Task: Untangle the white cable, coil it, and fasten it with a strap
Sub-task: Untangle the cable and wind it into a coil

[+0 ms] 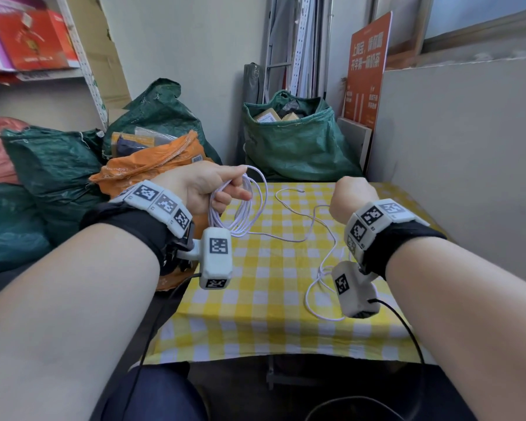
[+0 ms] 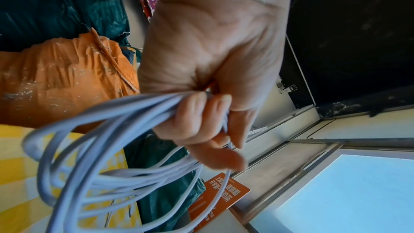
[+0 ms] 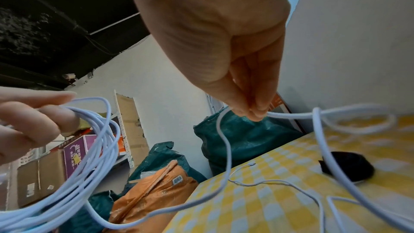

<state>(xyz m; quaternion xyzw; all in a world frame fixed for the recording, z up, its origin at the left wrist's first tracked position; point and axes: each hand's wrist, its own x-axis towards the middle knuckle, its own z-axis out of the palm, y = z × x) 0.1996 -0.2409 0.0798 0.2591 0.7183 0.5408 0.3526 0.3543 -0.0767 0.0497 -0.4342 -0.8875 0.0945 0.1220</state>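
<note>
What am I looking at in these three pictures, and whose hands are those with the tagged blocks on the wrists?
No machine here: a person works bare-handed, wearing marker bands and a small camera on each wrist. The wide picture comes from a head camera looking down; the other two look along each hand.

The left hand holds several finished loops of the white cable in a closed grip. The right hand pinches the loose run of the same cable between its fingertips.

The rest of the cable trails over the yellow checked tablecloth. A black object, perhaps the strap, lies there too.
</note>
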